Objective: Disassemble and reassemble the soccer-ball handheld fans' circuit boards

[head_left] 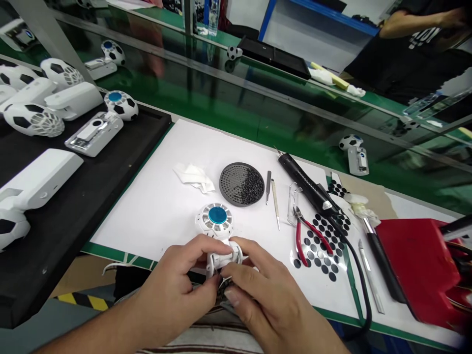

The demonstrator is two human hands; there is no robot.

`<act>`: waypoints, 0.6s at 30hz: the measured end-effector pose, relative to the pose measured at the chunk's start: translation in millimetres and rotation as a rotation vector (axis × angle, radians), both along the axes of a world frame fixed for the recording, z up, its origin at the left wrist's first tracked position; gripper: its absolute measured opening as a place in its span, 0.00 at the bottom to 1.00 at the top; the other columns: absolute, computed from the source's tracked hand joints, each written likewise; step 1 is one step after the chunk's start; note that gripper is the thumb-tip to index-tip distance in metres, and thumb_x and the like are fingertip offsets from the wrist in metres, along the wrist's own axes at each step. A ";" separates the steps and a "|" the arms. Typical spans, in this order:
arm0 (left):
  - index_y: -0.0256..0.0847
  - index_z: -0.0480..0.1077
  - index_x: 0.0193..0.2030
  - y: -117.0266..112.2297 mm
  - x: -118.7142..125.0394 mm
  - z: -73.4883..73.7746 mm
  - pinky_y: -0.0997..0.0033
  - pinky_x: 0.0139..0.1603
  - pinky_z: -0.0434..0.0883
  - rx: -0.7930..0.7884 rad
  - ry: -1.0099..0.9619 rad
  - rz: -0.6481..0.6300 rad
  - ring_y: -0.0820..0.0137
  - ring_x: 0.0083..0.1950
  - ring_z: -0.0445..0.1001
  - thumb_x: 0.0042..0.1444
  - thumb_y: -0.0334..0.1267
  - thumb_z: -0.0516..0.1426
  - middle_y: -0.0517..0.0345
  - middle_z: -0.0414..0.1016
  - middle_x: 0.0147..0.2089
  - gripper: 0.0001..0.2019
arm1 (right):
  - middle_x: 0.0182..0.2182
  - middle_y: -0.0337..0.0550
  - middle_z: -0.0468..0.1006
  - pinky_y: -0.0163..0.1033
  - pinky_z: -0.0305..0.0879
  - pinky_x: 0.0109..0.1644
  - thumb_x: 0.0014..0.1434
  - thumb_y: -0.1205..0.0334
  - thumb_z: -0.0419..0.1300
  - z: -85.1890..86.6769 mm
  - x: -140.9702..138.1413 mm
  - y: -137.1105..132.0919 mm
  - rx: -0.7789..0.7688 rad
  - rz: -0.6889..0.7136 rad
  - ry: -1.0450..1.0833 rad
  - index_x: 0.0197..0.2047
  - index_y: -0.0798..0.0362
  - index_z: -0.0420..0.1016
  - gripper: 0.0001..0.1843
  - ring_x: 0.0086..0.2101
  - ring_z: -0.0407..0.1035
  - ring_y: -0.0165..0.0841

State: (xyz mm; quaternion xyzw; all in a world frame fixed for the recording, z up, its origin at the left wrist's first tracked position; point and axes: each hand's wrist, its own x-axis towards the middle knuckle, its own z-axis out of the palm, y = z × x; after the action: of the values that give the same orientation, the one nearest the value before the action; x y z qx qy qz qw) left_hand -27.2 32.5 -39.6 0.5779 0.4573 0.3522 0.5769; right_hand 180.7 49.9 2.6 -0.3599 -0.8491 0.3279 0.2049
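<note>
A white plastic unit (217, 216) with a slotted round head and a blue centre is grasped by both hands just off the near edge of a white sheet (147, 211), which is laid on the green worktop (228, 120). The head is turned up over that edge, while the lower body is held toward the person. The left hand (177, 287) is clenched around one side of the body, and the right hand (258, 295) is closed on the other, the two nearly meeting. A dark detail between them is too hidden by the fingers to be made out.

On the sheet, beyond the unit, a crumpled tissue (193, 177) and a round dark mesh disc (241, 184) are placed side by side. Slim tweezers (268, 187) and a metal pick (275, 204) are laid just to the right of the disc. Further right, red-handled pliers (308, 236) lie on a film of black round stickers (320, 250), near a black corded tool (306, 179).

Left of the sheet, a black tray (147, 115) is loaded with white-and-black ball-patterned units (94, 132). A red case (416, 270) is seen well to the right of the sheet.
</note>
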 end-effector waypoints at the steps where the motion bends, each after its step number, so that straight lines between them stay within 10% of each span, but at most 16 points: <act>1: 0.51 0.67 0.55 -0.2 -2.4 0.4 0.72 0.51 0.75 -0.020 0.003 -0.013 0.67 0.50 0.79 0.63 0.31 0.55 0.62 0.80 0.42 0.16 | 0.55 0.52 0.69 0.46 0.76 0.50 0.68 0.70 0.54 1.5 -1.4 1.4 -0.031 0.003 0.011 0.52 0.50 0.71 0.12 0.49 0.72 0.41; 12: 0.51 0.69 0.60 -0.8 -12.7 4.0 0.59 0.54 0.75 -0.045 0.003 -0.055 0.59 0.52 0.75 0.64 0.41 0.57 0.52 0.76 0.49 0.17 | 0.49 0.37 0.72 0.38 0.67 0.48 0.65 0.65 0.62 -14.1 -2.1 0.6 -0.297 -0.278 0.118 0.62 0.37 0.57 0.27 0.43 0.69 0.34; 18: 0.52 0.65 0.57 4.3 -8.9 1.8 0.62 0.45 0.75 -0.003 -0.105 -0.078 0.61 0.46 0.78 0.66 0.38 0.52 0.58 0.74 0.37 0.14 | 0.43 0.37 0.70 0.39 0.64 0.49 0.69 0.52 0.60 -14.5 1.1 10.8 -0.668 -0.141 0.320 0.53 0.44 0.67 0.12 0.43 0.66 0.35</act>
State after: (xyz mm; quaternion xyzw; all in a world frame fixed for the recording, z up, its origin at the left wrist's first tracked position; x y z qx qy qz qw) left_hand -36.1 36.8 -37.8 0.5752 0.4042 0.3587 0.6140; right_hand 181.8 60.6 -11.9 -0.4089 -0.6256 0.6240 0.2281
